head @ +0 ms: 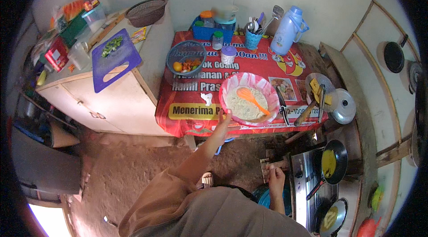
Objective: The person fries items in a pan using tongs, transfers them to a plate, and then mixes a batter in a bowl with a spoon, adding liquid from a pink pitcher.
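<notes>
My left hand [224, 124] is at the near left side of a pink and white plastic bowl [228, 86], its thumb up by the rim and its fingers spread below. Whether it presses on the bowl is unclear. Inside the bowl lies a pale, thick batter [241, 106] with an orange slotted spoon [250, 98] resting in it. My right hand [277, 177] hangs low beside the gas stove [301, 170], fingers curled, with nothing visible in them. On that stove a black frying pan [344, 160] holds yellow oil; another pan [341, 218] contains pale food in oil.
Right of the bowl lie a knife [283, 105], tongs [321, 103] and a plate of fried pieces [314, 86]. Behind stand a blue basin of vegetables [170, 64], jars [228, 57], a utensil cup [253, 40] and a thermos [286, 34]. A purple chopping board [117, 59] holds chopped greens.
</notes>
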Action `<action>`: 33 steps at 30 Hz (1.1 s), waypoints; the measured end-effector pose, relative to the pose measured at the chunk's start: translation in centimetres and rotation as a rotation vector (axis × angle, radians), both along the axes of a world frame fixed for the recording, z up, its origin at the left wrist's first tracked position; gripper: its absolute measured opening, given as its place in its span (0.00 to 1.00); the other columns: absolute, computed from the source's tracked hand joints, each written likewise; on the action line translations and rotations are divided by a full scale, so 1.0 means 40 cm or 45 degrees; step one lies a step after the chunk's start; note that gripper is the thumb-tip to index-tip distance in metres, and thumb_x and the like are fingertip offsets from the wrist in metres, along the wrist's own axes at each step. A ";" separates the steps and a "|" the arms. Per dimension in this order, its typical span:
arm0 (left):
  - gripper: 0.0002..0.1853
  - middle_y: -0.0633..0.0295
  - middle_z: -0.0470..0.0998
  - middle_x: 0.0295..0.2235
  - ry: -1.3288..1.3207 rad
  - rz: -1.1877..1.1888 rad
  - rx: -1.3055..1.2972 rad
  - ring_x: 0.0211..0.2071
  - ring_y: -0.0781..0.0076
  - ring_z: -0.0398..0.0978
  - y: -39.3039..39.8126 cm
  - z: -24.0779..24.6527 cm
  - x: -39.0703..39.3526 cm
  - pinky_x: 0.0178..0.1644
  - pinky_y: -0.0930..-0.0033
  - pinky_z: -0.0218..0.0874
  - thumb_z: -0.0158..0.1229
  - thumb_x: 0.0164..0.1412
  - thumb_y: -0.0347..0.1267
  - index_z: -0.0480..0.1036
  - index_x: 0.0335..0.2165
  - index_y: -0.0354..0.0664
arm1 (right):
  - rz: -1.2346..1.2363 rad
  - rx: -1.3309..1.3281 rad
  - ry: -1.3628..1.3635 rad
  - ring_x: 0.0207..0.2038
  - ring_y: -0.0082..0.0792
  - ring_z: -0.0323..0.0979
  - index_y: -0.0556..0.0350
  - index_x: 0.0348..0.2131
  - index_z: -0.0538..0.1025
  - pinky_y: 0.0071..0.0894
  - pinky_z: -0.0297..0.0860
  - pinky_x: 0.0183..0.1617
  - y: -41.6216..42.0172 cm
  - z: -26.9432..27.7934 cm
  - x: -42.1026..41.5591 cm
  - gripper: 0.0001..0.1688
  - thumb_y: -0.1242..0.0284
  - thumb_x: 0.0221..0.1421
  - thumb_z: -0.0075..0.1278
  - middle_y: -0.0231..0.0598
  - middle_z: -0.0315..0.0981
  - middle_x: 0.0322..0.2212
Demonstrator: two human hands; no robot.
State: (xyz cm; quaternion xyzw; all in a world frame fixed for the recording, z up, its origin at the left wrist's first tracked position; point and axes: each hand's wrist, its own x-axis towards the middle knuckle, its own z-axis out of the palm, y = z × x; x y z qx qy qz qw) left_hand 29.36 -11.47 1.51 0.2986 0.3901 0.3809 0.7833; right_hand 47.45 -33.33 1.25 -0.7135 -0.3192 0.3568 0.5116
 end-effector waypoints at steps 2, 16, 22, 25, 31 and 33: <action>0.49 0.45 0.59 0.47 0.008 -0.120 -0.131 0.43 0.52 0.67 0.046 0.009 0.015 0.41 0.52 0.63 0.48 0.43 0.63 0.41 0.55 0.50 | -0.042 -0.026 0.066 0.14 0.13 0.50 0.57 0.22 0.71 0.16 0.48 0.17 0.014 0.007 -0.027 0.16 0.65 0.56 0.42 0.22 0.56 0.10; 0.17 0.53 0.70 0.35 -0.257 -0.139 -0.183 0.34 0.59 0.70 -0.016 -0.049 -0.050 0.42 0.52 0.62 0.46 0.49 0.36 0.60 0.37 0.39 | -0.033 -0.008 0.099 0.21 0.18 0.60 0.58 0.37 0.68 0.17 0.58 0.22 0.083 0.017 -0.033 0.17 0.62 0.56 0.41 0.29 0.64 0.22; 0.24 0.52 0.68 0.41 -0.237 -0.238 -0.181 0.40 0.59 0.69 -0.192 -0.061 -0.155 0.45 0.54 0.61 0.46 0.50 0.35 0.57 0.46 0.36 | 0.003 0.315 0.587 0.46 0.28 0.59 0.50 0.54 0.51 0.29 0.61 0.45 0.124 0.042 -0.076 0.30 0.60 0.56 0.39 0.37 0.57 0.47; 0.24 0.51 0.68 0.41 -0.085 -0.255 -0.260 0.41 0.57 0.68 -0.291 0.005 -0.164 0.46 0.54 0.61 0.45 0.51 0.34 0.56 0.47 0.35 | 0.008 0.158 0.269 0.50 0.37 0.56 0.62 0.53 0.53 0.31 0.53 0.54 0.088 -0.041 -0.051 0.35 0.57 0.54 0.41 0.46 0.55 0.50; 0.25 0.56 0.67 0.43 -0.364 0.086 -0.039 0.45 0.64 0.64 -0.447 -0.048 -0.133 0.51 0.63 0.51 0.47 0.47 0.34 0.61 0.45 0.33 | -0.088 0.370 0.531 0.48 0.33 0.58 0.61 0.50 0.56 0.30 0.55 0.51 -0.075 0.047 -0.111 0.30 0.63 0.53 0.44 0.43 0.61 0.44; 0.30 0.53 0.66 0.44 -0.386 0.232 -0.018 0.45 0.60 0.64 -0.489 -0.033 -0.106 0.51 0.61 0.54 0.50 0.43 0.35 0.58 0.46 0.32 | -0.093 0.322 0.372 0.48 0.33 0.57 0.61 0.51 0.54 0.31 0.54 0.52 -0.138 0.022 -0.094 0.30 0.67 0.52 0.45 0.43 0.59 0.45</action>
